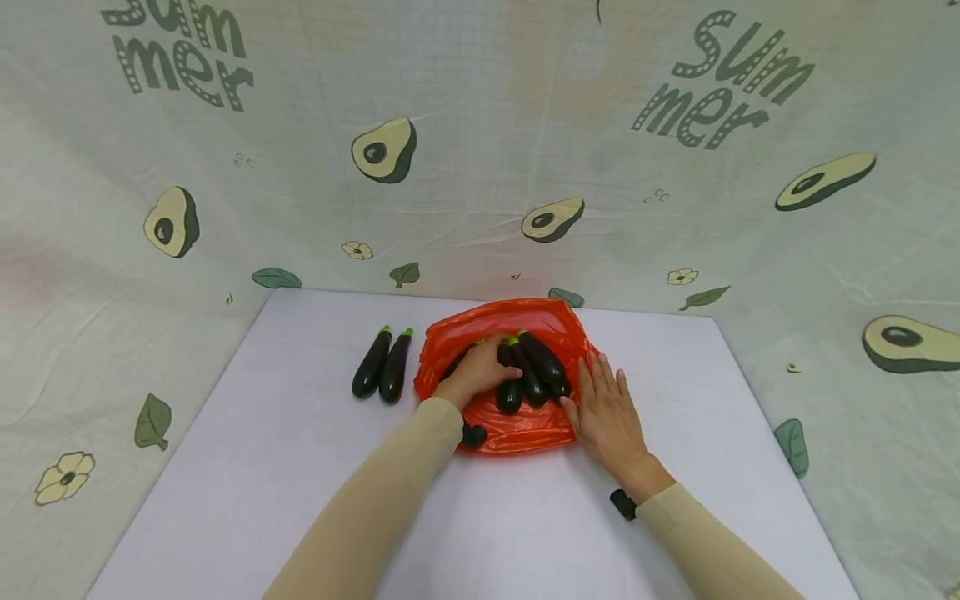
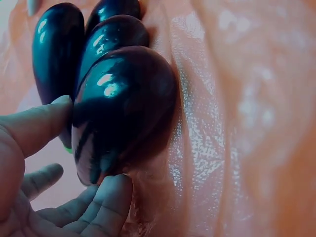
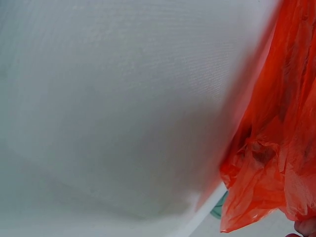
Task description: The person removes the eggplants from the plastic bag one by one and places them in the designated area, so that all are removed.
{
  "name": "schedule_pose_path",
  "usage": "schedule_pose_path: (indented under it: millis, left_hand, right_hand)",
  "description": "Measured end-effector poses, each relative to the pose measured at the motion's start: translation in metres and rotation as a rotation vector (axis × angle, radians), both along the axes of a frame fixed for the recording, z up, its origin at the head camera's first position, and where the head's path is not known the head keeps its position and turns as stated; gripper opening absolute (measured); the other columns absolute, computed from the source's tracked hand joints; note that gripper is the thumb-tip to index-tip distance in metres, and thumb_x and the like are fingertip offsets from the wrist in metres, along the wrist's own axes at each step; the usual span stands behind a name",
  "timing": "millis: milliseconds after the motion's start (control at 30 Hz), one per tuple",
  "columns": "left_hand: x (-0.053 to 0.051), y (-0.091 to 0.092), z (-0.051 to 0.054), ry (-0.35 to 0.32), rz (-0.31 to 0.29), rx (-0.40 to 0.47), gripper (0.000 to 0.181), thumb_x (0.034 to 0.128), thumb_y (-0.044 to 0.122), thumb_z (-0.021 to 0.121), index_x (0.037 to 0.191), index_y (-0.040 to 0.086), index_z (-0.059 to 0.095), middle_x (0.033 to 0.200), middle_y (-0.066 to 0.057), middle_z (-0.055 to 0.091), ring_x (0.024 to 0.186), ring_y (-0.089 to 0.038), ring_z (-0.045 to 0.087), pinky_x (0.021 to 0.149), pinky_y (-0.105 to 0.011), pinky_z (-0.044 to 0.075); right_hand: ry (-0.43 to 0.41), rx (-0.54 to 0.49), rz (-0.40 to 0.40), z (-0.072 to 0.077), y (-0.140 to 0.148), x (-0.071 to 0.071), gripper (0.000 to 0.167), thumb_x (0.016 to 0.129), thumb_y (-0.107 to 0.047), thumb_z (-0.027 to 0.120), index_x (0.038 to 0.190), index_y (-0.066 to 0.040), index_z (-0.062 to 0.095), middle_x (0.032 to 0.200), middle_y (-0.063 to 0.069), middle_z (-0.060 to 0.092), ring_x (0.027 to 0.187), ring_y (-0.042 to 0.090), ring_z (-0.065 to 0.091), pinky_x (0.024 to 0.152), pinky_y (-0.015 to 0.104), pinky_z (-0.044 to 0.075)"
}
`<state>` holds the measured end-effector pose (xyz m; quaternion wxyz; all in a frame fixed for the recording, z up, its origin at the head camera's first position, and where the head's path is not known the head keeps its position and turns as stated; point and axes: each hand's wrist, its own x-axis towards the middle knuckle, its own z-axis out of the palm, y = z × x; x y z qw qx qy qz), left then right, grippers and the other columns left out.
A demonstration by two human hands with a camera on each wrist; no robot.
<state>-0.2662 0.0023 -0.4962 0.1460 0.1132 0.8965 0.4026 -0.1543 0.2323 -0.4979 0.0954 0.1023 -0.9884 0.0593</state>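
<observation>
A red plastic bag (image 1: 517, 435) lies spread with its mouth toward me, several dark eggplants (image 1: 547, 364) inside. My left hand (image 1: 480, 368) reaches into it from the left. In the left wrist view, its thumb (image 2: 42, 123) and fingers (image 2: 109, 200) hold the nearest eggplant (image 2: 126, 98) from two sides, at its narrower end. Against the bag's right edge rests my right hand (image 1: 609, 417), fingers straight and together. The right wrist view shows the bag's crumpled outer side (image 3: 276, 148), with only a bit of fingertip at the lower corner.
Two more eggplants (image 1: 371, 362) lie side by side on the white table (image 1: 300, 467), left of the bag. Behind the table hangs a pale cloth (image 1: 465, 242) printed with avocados and leaves. The table's far edge runs just behind the bag.
</observation>
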Motion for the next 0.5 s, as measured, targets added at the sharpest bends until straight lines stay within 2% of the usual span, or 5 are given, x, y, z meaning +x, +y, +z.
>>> schedule_pose_path:
  millis: [167, 300, 500]
  left_hand:
    - [0.0, 0.001, 0.001, -0.044, 0.008, 0.004, 0.076, 0.094, 0.03, 0.08, 0.158, 0.016, 0.043, 0.146, -0.01, 0.061, 0.134, -0.033, 0.058, 0.12, -0.056, 0.042]
    - [-0.001, -0.001, 0.003, -0.095, -0.012, 0.099, 0.086, 0.093, 0.018, 0.077, 0.165, 0.02, 0.031, 0.148, -0.013, 0.059, 0.132, -0.035, 0.057, 0.119, -0.057, 0.042]
    - [0.0, -0.004, 0.011, -0.235, -0.019, 0.243, 0.101, 0.0904, 0.004, 0.07, 0.171, 0.026, 0.014, 0.122, -0.014, 0.065, 0.111, -0.031, 0.063, 0.11, -0.056, 0.051]
  right_hand:
    - [0.0, -0.004, 0.004, 0.0, 0.0, 0.0, 0.078, 0.107, -0.041, 0.057, 0.161, 0.008, 0.029, 0.168, 0.03, 0.029, 0.159, 0.046, 0.022, 0.129, 0.064, 0.016]
    - [0.006, 0.001, 0.004, 0.0, 0.0, 0.001, 0.078, 0.107, -0.041, 0.057, 0.161, 0.008, 0.03, 0.168, 0.03, 0.03, 0.159, 0.046, 0.022, 0.128, 0.064, 0.016]
    - [0.004, 0.012, 0.003, 0.0, 0.001, 0.001, 0.078, 0.107, -0.042, 0.056, 0.161, 0.008, 0.029, 0.168, 0.03, 0.029, 0.159, 0.047, 0.022, 0.129, 0.064, 0.016]
